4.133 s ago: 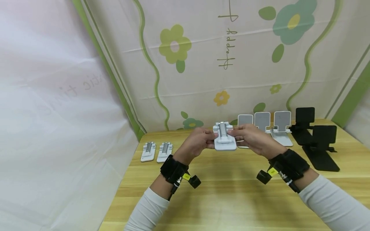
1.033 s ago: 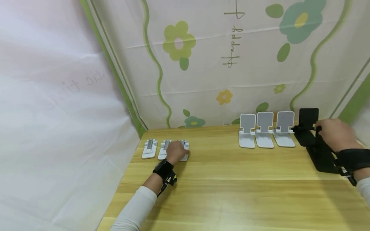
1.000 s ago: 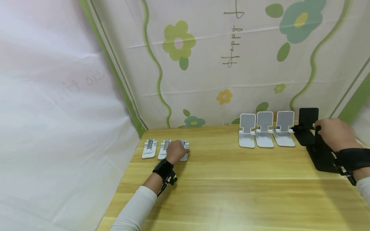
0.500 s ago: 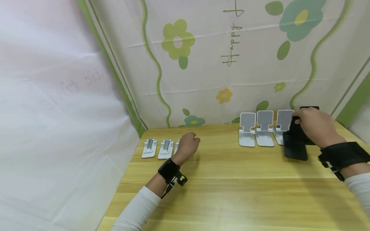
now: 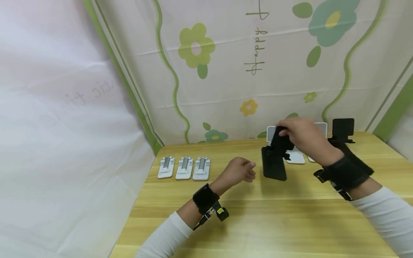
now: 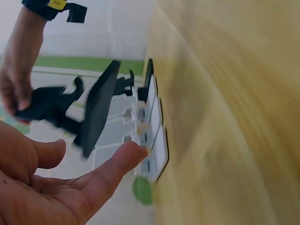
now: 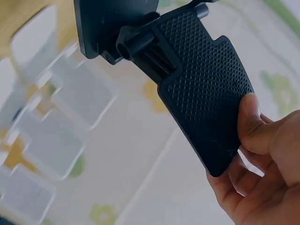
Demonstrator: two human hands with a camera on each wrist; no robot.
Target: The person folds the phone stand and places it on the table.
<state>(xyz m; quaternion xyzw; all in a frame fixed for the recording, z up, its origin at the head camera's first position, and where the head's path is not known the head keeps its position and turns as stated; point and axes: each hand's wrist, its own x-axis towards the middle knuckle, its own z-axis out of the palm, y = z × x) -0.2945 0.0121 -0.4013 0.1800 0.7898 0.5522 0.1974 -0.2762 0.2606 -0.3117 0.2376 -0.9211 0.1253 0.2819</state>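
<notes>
My right hand [image 5: 306, 138] pinches an unfolded black phone stand [image 5: 273, 165] by the end of its upper plate and holds it above the table. The right wrist view shows thumb and fingers on either side of that textured plate [image 7: 206, 79], with the base partly out of frame. Left of it, my left hand [image 5: 235, 172] hovers over the table holding nothing. In the left wrist view its fingers [image 6: 110, 176] reach out loosely, apart from the stand's base [image 6: 101, 105].
Three folded white phone stands [image 5: 184, 168] lie in a row at the left on the wooden table [image 5: 238, 229]. Unfolded white stands [image 5: 295, 157] stand along the back, partly hidden by my right hand. Another black stand [image 5: 343, 129] is at the back right. A patterned curtain [image 5: 222, 86] hangs behind.
My right hand has lifted the front black stand from the right and carried it left. My left hand has let go of the third folded white stand and moved right.
</notes>
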